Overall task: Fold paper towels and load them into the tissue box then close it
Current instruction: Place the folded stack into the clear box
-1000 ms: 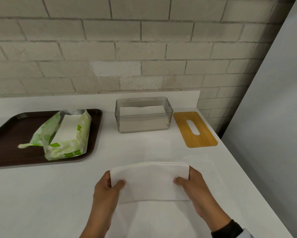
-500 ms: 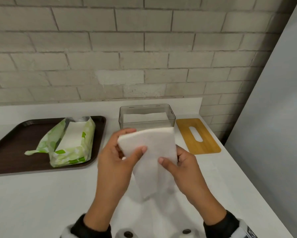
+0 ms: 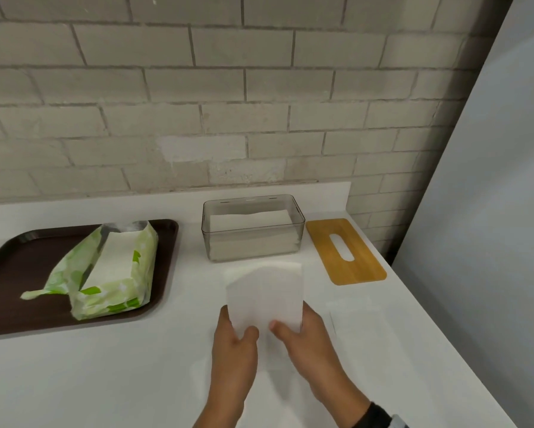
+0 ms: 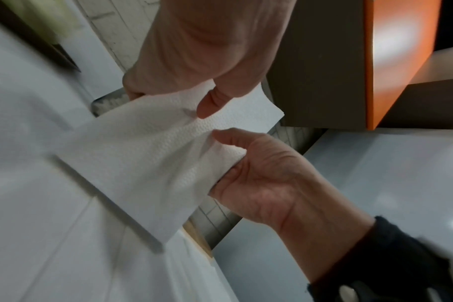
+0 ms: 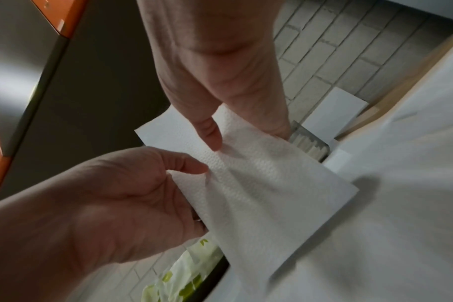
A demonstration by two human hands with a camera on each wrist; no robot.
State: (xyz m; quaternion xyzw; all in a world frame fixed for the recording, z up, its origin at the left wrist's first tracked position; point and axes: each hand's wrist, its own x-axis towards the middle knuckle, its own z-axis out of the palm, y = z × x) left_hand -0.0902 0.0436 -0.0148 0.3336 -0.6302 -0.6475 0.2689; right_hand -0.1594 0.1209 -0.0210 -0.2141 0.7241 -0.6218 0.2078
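Head view: folded white paper towel (image 3: 265,296) held up over the white desk (image 3: 89,366), just in front of the clear plastic tissue box (image 3: 252,228), not touching it. Left hand (image 3: 235,344) pinching the towel's near left corner, thumb on top; right hand (image 3: 302,341) pinching the near right corner the same way. Box open, a stack of white towels already inside. Flat bamboo lid with an oval slot (image 3: 345,251) lying on the desk just right of the box, apart from it. Dark brown tray (image 3: 9,273) off to the left with a torn-open green and white plastic towel pack (image 3: 105,273) on it, white sheets showing in the opening. Grey brick wall (image 3: 197,103) behind. Left wrist view: pretty blurry, but same embossed towel (image 4: 148,155) stretched between both hands, left hand (image 4: 207,45) gripping with thumb on one face and fingers behind, right hand (image 4: 256,173) doing likewise, black sleeve cuff (image 4: 391,261) at the wrist. Right wrist view: towel (image 5: 259,188) again, right hand (image 5: 220,61) with thumb pressed on top, left hand (image 5: 111,204) curled round the near edge, bit of the green pack (image 5: 181,277) peeking below, corner of the box (image 5: 308,141) beyond.
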